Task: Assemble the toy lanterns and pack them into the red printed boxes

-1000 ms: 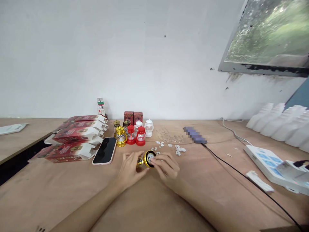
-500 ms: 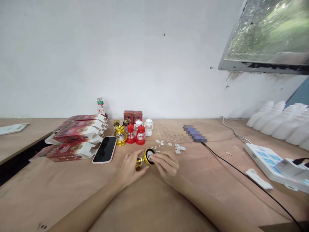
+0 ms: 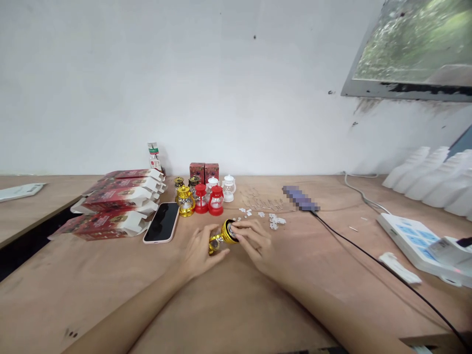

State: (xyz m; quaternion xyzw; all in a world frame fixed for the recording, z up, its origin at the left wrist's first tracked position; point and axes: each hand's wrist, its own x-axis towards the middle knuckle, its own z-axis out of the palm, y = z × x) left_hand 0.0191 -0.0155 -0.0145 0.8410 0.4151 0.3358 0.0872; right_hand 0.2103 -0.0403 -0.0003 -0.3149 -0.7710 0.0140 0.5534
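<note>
"So, in the head view, where's the gold lantern (image 3: 222,237)?"

"Tipped sideways, long axis left to right. The left hand (image 3: 199,250) grips its body; the right hand (image 3: 257,244), fingers bunched, meets its right-facing base, any hold hidden."

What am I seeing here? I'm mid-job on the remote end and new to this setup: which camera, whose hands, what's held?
There is no machine: these are one person's bare hands, seen by a camera worn on their head, looking forward and down. The left hand holds a small gold lantern, tipped over with its round base towards the right hand, whose fingers are at that base; whether they pinch something is unclear. On the table, more lanterns stand behind, with a phone and red boxes to their left. Small white pieces and a power strip lie to the right.
</note>
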